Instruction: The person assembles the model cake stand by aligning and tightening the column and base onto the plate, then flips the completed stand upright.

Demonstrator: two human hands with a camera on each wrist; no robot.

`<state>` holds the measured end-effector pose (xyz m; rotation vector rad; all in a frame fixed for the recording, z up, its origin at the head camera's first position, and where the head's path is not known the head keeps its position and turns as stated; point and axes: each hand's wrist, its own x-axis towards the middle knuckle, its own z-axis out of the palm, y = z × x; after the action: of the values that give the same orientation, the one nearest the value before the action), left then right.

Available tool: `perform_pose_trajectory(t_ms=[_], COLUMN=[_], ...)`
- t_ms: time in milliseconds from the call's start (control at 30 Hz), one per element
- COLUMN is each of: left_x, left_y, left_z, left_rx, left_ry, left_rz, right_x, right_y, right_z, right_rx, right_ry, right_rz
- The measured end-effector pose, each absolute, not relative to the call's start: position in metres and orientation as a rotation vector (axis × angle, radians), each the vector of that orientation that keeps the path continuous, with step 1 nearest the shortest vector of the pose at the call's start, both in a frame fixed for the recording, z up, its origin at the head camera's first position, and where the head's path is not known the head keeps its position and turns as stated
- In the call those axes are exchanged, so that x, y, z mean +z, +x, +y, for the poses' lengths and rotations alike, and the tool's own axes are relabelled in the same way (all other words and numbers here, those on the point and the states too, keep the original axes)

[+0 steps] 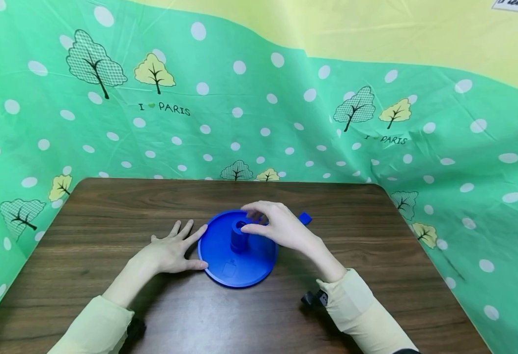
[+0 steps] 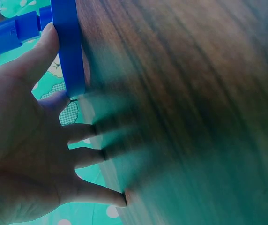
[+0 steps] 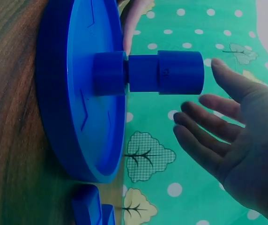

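A round blue plastic base [image 1: 223, 268] with a raised rim lies flat on the table. From its middle rises an upright blue post [image 3: 109, 73], topped by a wider cylindrical piece [image 3: 181, 72] with a small mark on its side. My left hand [image 1: 172, 253] spreads its fingers at the base's left side. Its thumb and index finger touch the rim, while the other fingers reach down to the tabletop in the left wrist view. Beside the post's top is my right hand [image 1: 283, 226], fingers loosely bent and thumb apart; the right wrist view shows a gap between them and the piece.
Behind my right hand lies a small blue block-like piece [image 1: 305, 218], close to the base in the right wrist view. The dark wooden table [image 1: 144, 201] ends at a green dotted cloth [image 1: 241, 98] behind and at both sides.
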<state>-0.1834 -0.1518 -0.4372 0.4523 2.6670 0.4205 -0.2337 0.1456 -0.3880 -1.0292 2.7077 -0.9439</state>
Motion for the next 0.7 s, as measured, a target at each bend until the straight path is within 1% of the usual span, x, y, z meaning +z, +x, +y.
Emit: perform_pose_trajectory(t_ms=[367, 700], left_x=[-0.4365, -0.4344], left_y=[-0.1841, -0.1838], left_z=[-0.1509, -0.1508], left_rx=[0.421, 0.419], left_ry=[0.454, 0.455], left_rz=[2.659, 2.65], right_x=[-0.3927, -0.394], right_y=[-0.2353, -0.2348], right_z=[0.143, 0.145], right_rx=[-0.874, -0.838], right_ry=[-1.123, -1.066], right_rz=[2.534, 2.547])
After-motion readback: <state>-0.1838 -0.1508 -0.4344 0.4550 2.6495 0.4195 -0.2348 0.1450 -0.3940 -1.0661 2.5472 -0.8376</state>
